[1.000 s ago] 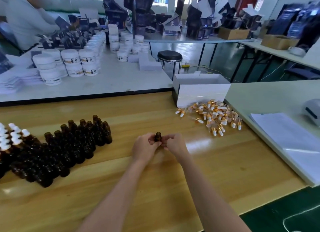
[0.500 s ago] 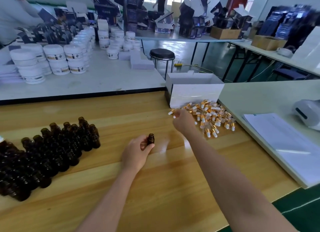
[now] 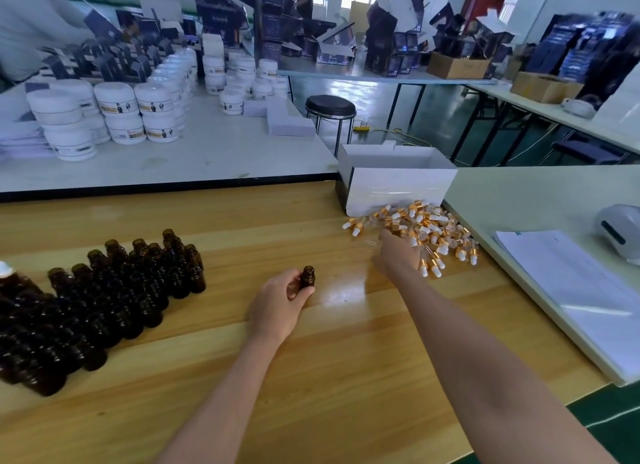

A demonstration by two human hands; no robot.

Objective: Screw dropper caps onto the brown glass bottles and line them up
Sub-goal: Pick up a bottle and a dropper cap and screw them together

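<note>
Rightward since a second ago, the right hand [image 3: 398,255] has left the bottle and now sits on the near edge of the dropper caps [image 3: 433,231]; motion blur hides whether it has pinched one; the left hand [image 3: 277,301] grips the uncapped brown bottle [image 3: 307,277] upright, well apart from the right hand; capping looks next; uncapped bottles [image 3: 121,290] crowd the wooden table [image 3: 329,377] further left.

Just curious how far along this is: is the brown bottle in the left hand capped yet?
Uncapped. The bottle held upright by the left hand shows a bare open neck, nothing screwed on.
</note>
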